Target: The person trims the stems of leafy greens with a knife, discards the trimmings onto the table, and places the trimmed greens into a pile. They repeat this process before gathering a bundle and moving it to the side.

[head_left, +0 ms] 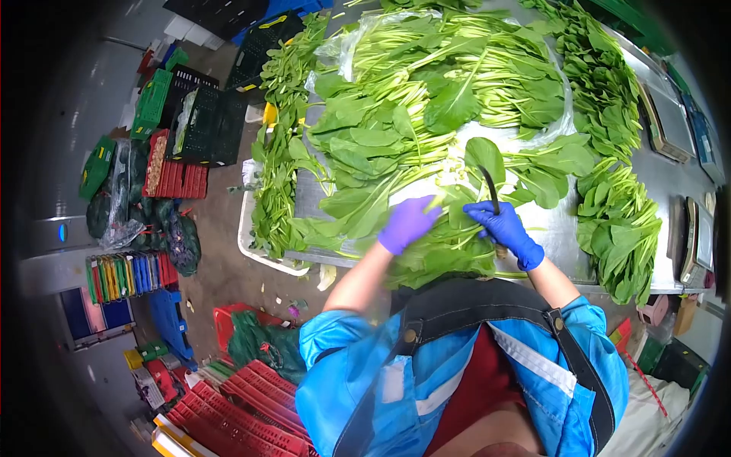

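Observation:
My left hand (409,222), in a purple glove and a little blurred, is closed over the leafy greens near the table's front edge. The pale end of a leafy green stalk (434,203) pokes out at its fingertips. To its right, my right hand (506,230) in a blue glove grips a curved knife (489,188), its dark blade pointing up and away from me. Part of the handle shows below the palm. Loose leaves (445,259) lie beneath both hands, against my apron. Just beyond are cut stalk ends (454,171) and a large heap of leafy greens (373,145).
Greens on a plastic sheet (560,126) cover the far part of the metal table (560,247). Bundled greens (620,228) line the right side. A white tub (245,228) stands at the left edge. Red crates (236,407) and black crates (213,126) are on the floor.

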A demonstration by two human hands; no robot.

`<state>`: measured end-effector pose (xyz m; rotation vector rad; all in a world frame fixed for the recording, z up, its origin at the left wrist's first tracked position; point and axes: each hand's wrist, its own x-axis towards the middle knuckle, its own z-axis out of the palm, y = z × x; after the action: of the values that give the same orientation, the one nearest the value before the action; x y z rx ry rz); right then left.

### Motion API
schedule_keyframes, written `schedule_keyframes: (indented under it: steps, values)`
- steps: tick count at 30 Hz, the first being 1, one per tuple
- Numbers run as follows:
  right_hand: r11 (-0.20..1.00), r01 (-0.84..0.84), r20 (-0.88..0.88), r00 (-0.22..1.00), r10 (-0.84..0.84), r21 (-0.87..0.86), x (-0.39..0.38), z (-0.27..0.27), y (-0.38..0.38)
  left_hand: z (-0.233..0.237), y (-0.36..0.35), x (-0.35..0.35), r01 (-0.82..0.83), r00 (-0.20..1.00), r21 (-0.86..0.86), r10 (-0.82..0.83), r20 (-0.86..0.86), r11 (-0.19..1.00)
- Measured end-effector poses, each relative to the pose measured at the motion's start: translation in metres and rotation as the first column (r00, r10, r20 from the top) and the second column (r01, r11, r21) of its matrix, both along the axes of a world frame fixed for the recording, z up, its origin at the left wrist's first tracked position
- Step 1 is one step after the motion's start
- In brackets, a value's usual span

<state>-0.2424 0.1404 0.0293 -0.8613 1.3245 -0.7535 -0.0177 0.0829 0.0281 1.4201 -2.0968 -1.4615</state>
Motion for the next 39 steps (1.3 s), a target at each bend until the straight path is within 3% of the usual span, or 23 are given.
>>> schedule_keyframes:
  steps: [1,2,3,4,5,6,9,10,12,14,16,17,18,21,23,26,28,29,31,33,34,37,39]
  values:
    - [0.996,-0.054,-0.097,0.993,0.061,0.071,-0.012,-0.009,0.0,0.001,-0.008,-0.001,-0.092,0.983,-0.211,0.123,0.14,0.973]
    - [0.984,-0.103,-0.19,0.973,0.129,0.145,-0.021,-0.017,-0.001,-0.005,-0.013,-0.003,-0.094,0.984,-0.212,0.124,0.132,0.973]
    - [0.984,-0.103,-0.196,0.972,0.13,0.142,-0.027,-0.015,-0.001,-0.016,-0.019,-0.002,0.003,0.978,-0.251,0.05,0.205,0.968]
    - [0.966,-0.221,-0.285,0.925,0.251,0.134,-0.031,-0.012,-0.001,-0.028,-0.022,0.0,0.102,0.959,-0.282,-0.019,0.282,0.954]
    - [0.932,-0.335,-0.369,0.856,0.362,0.139,-0.032,-0.011,-0.001,-0.045,-0.015,-0.006,0.14,0.972,-0.373,-0.055,0.229,0.917]
    - [0.932,-0.336,-0.368,0.856,0.362,0.137,-0.031,-0.011,0.0,-0.061,-0.007,-0.011,0.139,0.972,-0.375,-0.054,0.23,0.917]
    - [0.951,-0.219,-0.554,0.83,0.064,-0.218,-0.032,-0.011,-0.001,-0.083,0.007,-0.023,0.227,0.946,-0.394,-0.106,0.306,0.891]
    - [0.952,-0.214,-0.554,0.83,0.059,-0.219,-0.033,-0.011,-0.002,-0.082,0.004,-0.021,0.231,0.946,-0.396,-0.11,0.305,0.889]
    - [0.954,-0.082,-0.486,0.871,-0.072,-0.288,-0.037,-0.009,-0.002,-0.068,-0.005,-0.007,-0.038,0.992,-0.265,0.068,0.106,0.964]
    - [0.958,-0.089,-0.494,0.868,-0.06,-0.273,-0.039,-0.012,-0.004,-0.047,-0.017,0.006,-0.056,0.994,-0.259,0.078,0.076,0.964]
    - [0.952,-0.074,-0.384,0.922,-0.047,-0.296,-0.032,-0.023,-0.009,-0.043,-0.023,0.015,-0.115,0.993,-0.069,0.116,0.004,0.991]
    - [0.949,-0.116,-0.444,0.896,-0.027,-0.293,-0.027,-0.027,-0.011,-0.059,-0.021,0.012,-0.052,0.994,-0.245,0.075,0.082,0.968]
    - [0.942,-0.138,-0.438,0.899,-0.011,-0.307,-0.019,-0.034,-0.014,-0.065,-0.015,0.005,-0.056,0.993,-0.251,0.08,0.086,0.966]
    - [0.927,-0.181,-0.425,0.905,0.026,-0.328,0.004,-0.021,-0.017,-0.08,0.007,-0.018,0.192,0.964,-0.396,-0.096,0.248,0.898]
    - [0.921,-0.181,-0.407,0.913,0.028,-0.344,0.001,-0.03,-0.012,-0.087,0.01,-0.016,0.113,0.979,-0.396,-0.033,0.202,0.911]
    - [0.932,-0.183,-0.429,0.903,0.033,-0.313,-0.013,-0.026,-0.009,-0.047,-0.006,0.004,0.011,0.979,-0.347,0.061,0.197,0.938]
    - [0.932,-0.194,-0.513,0.858,0.009,-0.307,-0.021,-0.026,-0.007,-0.02,-0.014,0.018,-0.165,0.98,-0.096,0.152,-0.126,0.982]
    - [0.902,-0.248,-0.566,0.824,0.005,-0.353,-0.02,-0.022,-0.006,-0.005,-0.011,0.017,-0.169,0.98,-0.095,0.157,-0.121,0.981]
    - [0.865,-0.29,-0.584,0.812,-0.005,-0.41,-0.008,-0.008,-0.008,0.026,-0.002,0.011,-0.157,0.948,0.075,0.172,-0.269,0.985]
    - [0.79,-0.317,-0.567,0.822,-0.048,-0.525,0.006,0.008,-0.009,0.032,0.007,0.003,-0.131,0.955,-0.02,0.12,-0.269,0.991]
    - [0.792,-0.311,-0.568,0.821,-0.054,-0.526,0.011,0.015,-0.01,0.034,0.009,-0.002,-0.105,0.961,-0.116,0.071,-0.268,0.988]
    - [0.767,-0.408,-0.666,0.745,-0.033,-0.495,0.019,0.028,-0.014,0.038,0.013,-0.007,-0.044,0.986,-0.174,0.015,-0.164,0.984]
    - [0.785,-0.407,-0.702,0.71,-0.048,-0.466,0.014,0.01,-0.016,0.043,0.015,-0.007,-0.023,0.996,-0.211,0.003,-0.094,0.977]
